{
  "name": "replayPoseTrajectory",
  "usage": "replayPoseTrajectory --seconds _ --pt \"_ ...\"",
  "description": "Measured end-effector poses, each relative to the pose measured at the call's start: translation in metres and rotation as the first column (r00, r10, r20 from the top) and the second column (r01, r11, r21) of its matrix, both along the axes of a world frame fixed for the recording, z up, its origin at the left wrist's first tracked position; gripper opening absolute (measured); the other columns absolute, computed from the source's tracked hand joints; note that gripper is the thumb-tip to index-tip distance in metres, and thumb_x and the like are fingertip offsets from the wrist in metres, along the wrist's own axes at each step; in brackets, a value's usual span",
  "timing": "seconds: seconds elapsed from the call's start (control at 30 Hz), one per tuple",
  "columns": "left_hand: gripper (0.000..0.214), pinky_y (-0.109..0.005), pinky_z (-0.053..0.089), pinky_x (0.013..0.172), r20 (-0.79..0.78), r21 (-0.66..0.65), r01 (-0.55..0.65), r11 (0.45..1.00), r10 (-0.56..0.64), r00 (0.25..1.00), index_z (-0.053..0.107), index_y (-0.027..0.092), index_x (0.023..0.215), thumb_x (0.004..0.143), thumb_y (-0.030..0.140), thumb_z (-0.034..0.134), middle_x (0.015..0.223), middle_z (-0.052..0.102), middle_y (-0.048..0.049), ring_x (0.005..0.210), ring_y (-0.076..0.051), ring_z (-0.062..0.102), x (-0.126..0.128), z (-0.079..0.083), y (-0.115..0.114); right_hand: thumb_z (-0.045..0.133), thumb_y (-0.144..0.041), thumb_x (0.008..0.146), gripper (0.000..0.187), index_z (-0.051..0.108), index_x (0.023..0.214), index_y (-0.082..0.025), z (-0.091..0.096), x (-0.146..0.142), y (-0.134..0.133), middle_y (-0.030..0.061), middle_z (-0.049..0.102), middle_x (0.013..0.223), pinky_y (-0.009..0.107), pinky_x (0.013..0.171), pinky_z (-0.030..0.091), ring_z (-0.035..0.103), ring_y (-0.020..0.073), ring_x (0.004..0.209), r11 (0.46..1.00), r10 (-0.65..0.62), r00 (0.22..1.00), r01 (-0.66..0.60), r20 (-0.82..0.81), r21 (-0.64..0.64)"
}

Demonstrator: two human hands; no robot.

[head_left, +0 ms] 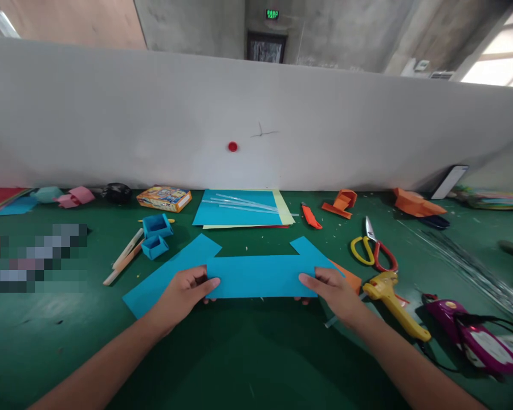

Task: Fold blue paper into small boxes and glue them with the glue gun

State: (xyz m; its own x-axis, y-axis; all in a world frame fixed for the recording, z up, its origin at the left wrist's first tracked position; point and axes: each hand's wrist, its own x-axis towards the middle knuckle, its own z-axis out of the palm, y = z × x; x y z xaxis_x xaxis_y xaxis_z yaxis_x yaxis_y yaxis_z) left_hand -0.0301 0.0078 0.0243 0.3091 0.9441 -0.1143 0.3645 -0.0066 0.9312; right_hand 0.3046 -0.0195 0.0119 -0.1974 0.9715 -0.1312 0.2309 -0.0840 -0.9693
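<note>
A blue strip of paper (pixel 260 277) is stretched level between my two hands, above the green table. My left hand (pixel 190 289) pinches its left end, thumb on top and fingers beneath. At the other end my right hand (pixel 327 289) grips it the same way. Behind my left hand lies a larger blue paper piece (pixel 171 273), and another blue piece (pixel 310 250) shows behind my right hand. A bit of orange paper (pixel 348 277) pokes out beside it. Two small folded blue paper boxes (pixel 157 226) sit further left.
Scissors (pixel 373 247), a yellow glue gun (pixel 395 304) and a purple corded device (pixel 474 336) lie to the right. Glue sticks rest on stacked paper (pixel 239 216) at the back, beside a red cutter (pixel 311 216). A white partition (pixel 154 125) borders the green table (pixel 256 364).
</note>
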Motion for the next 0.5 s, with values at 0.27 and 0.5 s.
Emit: replayPoseTrajectory --seconds 0.27,0.5 --pt "0.040 -0.027 0.052 0.056 -0.041 0.025 -0.032 0.999 0.033 0.999 0.050 0.021 0.071 0.079 0.056 0.066 0.063 0.060 0.0027 0.062 -0.017 0.065 0.0022 0.0052 -0.0004 0.059 -0.061 0.087 0.045 0.074 0.101 -0.021 0.0051 0.0059 0.0028 0.0002 0.060 0.072 0.029 0.055 0.040 0.053 0.0174 0.064 0.991 -0.054 0.936 0.009 0.349 0.130" --pt "0.039 -0.027 0.051 0.058 -0.144 0.141 -0.028 0.990 0.048 0.988 0.062 0.021 0.092 0.090 0.058 0.050 0.065 0.063 0.0012 0.060 -0.017 0.063 -0.0036 0.0029 -0.0009 0.061 -0.059 0.086 0.050 0.074 0.118 -0.023 0.0049 0.0073 0.0054 0.0041 0.068 0.080 0.033 0.060 0.046 0.060 0.0217 0.070 0.991 -0.073 0.888 0.015 0.454 0.131"
